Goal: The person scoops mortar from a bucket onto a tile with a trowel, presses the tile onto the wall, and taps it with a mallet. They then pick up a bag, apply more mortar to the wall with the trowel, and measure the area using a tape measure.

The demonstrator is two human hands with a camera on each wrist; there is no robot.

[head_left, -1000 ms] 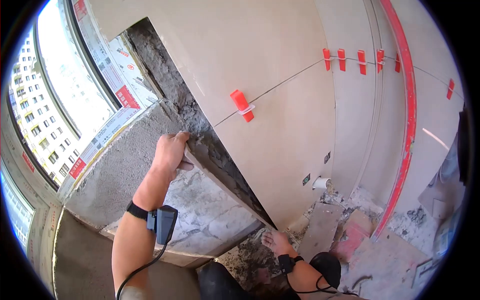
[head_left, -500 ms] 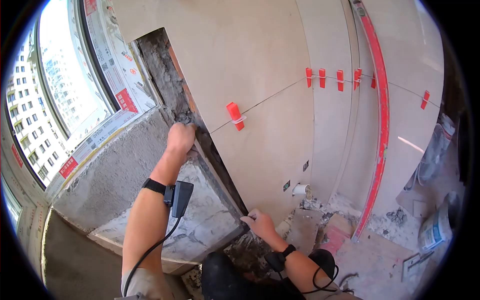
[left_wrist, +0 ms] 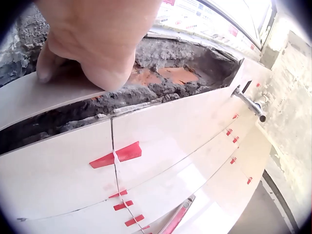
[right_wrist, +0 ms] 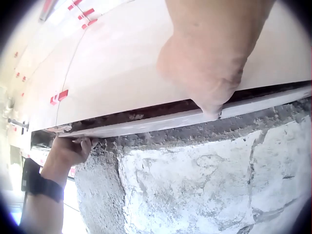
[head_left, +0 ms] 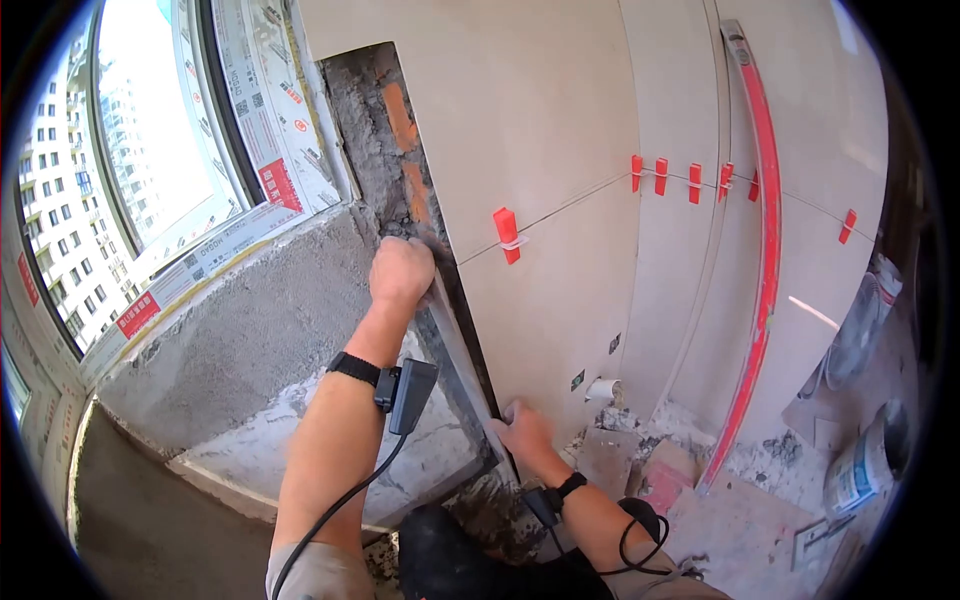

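A narrow pale tile strip (head_left: 462, 345) stands lengthwise along the left edge of the large wall tile (head_left: 540, 330), with a dark gap between them. At its upper end my left hand (head_left: 402, 272) grips the edge, fingers curled over it; the left wrist view shows this hand (left_wrist: 100, 41) above the strip (left_wrist: 29, 100). Lower down, my right hand (head_left: 526, 432) holds the strip's edge. In the right wrist view the right hand's fingertips (right_wrist: 213, 111) meet the strip (right_wrist: 165, 122), and part of their grip is hidden.
Grey mortar and orange brick (head_left: 402, 115) show in the recess above. A window (head_left: 160, 130) is at the left over a rough cement wall (head_left: 270, 330). Red wedges (head_left: 508, 235) sit on the tile joints. A long red level (head_left: 768, 230) leans right, near a pipe stub (head_left: 603, 389) and a bucket (head_left: 858, 470).
The strip has swung from leaning outward to lying closer alongside the wall tile. My right hand has risen from the strip's bottom end to its side edge. The head view has shifted.
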